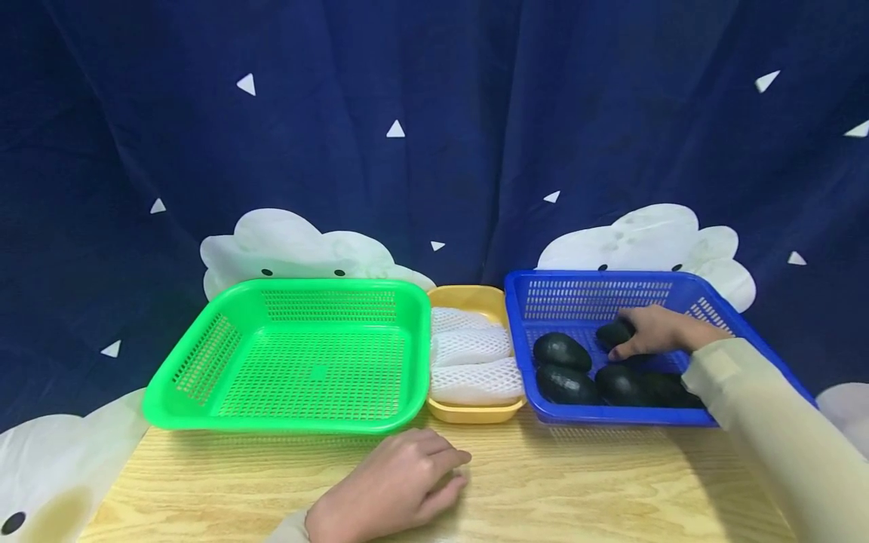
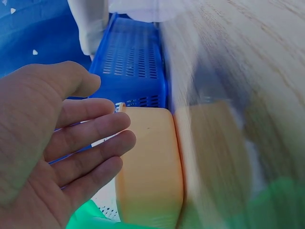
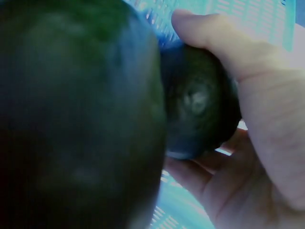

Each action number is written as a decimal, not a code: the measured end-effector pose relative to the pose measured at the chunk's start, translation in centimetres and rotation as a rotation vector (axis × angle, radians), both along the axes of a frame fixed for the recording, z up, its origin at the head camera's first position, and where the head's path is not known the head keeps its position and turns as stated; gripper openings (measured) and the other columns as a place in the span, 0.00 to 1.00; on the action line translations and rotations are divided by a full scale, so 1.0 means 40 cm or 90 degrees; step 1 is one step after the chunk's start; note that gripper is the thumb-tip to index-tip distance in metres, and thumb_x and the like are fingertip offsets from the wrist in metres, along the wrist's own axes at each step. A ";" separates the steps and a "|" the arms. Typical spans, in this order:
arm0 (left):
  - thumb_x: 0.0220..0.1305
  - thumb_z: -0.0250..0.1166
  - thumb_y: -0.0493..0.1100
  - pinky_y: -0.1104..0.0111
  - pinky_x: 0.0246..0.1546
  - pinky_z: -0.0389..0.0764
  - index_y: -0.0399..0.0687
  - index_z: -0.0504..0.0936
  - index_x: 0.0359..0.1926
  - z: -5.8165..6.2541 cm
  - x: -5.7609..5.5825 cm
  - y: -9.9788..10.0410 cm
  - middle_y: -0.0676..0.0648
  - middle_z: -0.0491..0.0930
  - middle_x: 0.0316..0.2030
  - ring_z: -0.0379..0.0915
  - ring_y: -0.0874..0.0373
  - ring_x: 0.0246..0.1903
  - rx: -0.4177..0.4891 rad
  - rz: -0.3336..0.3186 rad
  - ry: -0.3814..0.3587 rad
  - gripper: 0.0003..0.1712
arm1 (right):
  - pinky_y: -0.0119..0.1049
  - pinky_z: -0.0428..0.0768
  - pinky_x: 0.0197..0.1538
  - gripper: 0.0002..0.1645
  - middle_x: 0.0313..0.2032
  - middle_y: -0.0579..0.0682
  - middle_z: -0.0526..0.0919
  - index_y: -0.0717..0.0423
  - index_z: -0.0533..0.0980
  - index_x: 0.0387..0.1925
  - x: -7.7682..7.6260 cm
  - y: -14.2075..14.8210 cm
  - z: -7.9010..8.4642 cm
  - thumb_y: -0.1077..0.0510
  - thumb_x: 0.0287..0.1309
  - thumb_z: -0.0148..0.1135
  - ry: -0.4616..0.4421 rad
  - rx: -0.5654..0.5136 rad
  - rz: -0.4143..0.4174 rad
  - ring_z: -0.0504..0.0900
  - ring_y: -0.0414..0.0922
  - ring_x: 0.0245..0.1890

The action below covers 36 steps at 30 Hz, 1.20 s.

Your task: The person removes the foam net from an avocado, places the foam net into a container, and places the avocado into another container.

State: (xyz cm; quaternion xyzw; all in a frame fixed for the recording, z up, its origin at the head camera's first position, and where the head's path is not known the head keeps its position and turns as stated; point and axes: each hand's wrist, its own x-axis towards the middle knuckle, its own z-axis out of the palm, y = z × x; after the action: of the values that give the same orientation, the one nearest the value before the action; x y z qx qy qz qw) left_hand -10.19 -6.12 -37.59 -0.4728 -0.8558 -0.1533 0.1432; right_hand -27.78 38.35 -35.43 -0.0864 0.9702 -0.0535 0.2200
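Observation:
Inside the blue basket (image 1: 597, 413), my right hand (image 1: 648, 332) grips a dark avocado (image 1: 611, 335) between thumb and fingers. Seen from the right wrist, that avocado (image 3: 195, 102) shows its stem end, and a second avocado (image 3: 76, 119) fills the left of the picture. Several more avocados (image 1: 562, 351) lie toward the basket's front and left side. My left hand (image 1: 400, 479) hovers low over the front of the table, its fingers relaxed and holding nothing. In the left wrist view its fingers (image 2: 95, 126) are loosely bent beside the yellow tray (image 2: 150, 162).
Left of centre stands a green basket (image 1: 285, 426) with only its mesh floor showing. Between the two baskets, white foam net sleeves (image 1: 475, 379) lie in the yellow tray. The wooden table (image 1: 577, 483) ends at a dark blue curtain (image 1: 441, 188) behind.

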 end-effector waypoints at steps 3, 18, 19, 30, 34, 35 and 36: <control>0.66 0.60 0.50 0.75 0.43 0.80 0.54 0.85 0.43 -0.002 -0.002 0.002 0.60 0.85 0.36 0.80 0.69 0.38 -0.001 -0.003 0.002 0.11 | 0.71 0.67 0.61 0.67 0.62 0.76 0.68 0.72 0.58 0.68 0.002 0.007 -0.005 0.27 0.44 0.67 -0.017 -0.001 -0.007 0.65 0.75 0.63; 0.65 0.61 0.50 0.75 0.43 0.80 0.54 0.85 0.43 0.003 -0.019 0.001 0.59 0.85 0.36 0.79 0.69 0.37 0.005 -0.007 0.015 0.11 | 0.63 0.76 0.52 0.57 0.54 0.68 0.79 0.66 0.67 0.63 0.019 0.027 0.025 0.22 0.52 0.54 0.008 -0.004 -0.003 0.77 0.67 0.55; 0.65 0.61 0.51 0.75 0.43 0.80 0.54 0.85 0.44 0.007 -0.020 -0.001 0.59 0.85 0.36 0.79 0.69 0.37 0.003 -0.007 0.009 0.12 | 0.62 0.77 0.51 0.56 0.53 0.68 0.80 0.66 0.68 0.62 0.021 0.029 0.030 0.22 0.53 0.53 0.011 -0.004 -0.005 0.78 0.66 0.55; 0.69 0.58 0.53 0.73 0.47 0.82 0.57 0.85 0.46 0.082 -0.030 -0.067 0.61 0.86 0.41 0.81 0.70 0.43 0.044 0.011 -0.111 0.13 | 0.53 0.82 0.45 0.49 0.52 0.63 0.82 0.63 0.71 0.60 0.051 0.033 0.093 0.25 0.58 0.50 0.070 -0.036 0.000 0.82 0.57 0.49; 0.65 0.62 0.50 0.70 0.46 0.84 0.57 0.85 0.46 0.100 -0.049 -0.118 0.61 0.86 0.42 0.82 0.69 0.44 0.083 0.068 -0.079 0.11 | 0.56 0.81 0.47 0.48 0.54 0.64 0.81 0.62 0.71 0.61 0.059 0.019 0.131 0.25 0.59 0.50 0.086 -0.042 0.000 0.81 0.60 0.51; 0.65 0.63 0.50 0.70 0.46 0.84 0.58 0.84 0.47 0.103 -0.054 -0.134 0.61 0.86 0.42 0.82 0.69 0.44 0.096 0.085 -0.069 0.12 | 0.58 0.80 0.48 0.48 0.55 0.64 0.80 0.61 0.70 0.61 0.063 0.016 0.140 0.25 0.59 0.51 0.094 -0.043 -0.002 0.81 0.61 0.52; 0.64 0.65 0.49 0.69 0.46 0.84 0.59 0.84 0.48 0.108 -0.060 -0.150 0.61 0.86 0.43 0.82 0.68 0.45 0.111 0.099 -0.060 0.12 | 0.60 0.80 0.49 0.48 0.56 0.65 0.79 0.61 0.70 0.62 0.067 0.014 0.149 0.25 0.59 0.51 0.105 -0.046 -0.004 0.80 0.62 0.53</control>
State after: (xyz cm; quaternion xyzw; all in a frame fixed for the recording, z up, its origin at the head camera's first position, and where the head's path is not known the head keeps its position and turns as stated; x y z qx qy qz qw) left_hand -12.57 -12.13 -33.28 -0.3828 -0.8792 -0.2375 0.1552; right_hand -25.12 38.92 -29.47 -0.0952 0.9827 -0.0821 0.1361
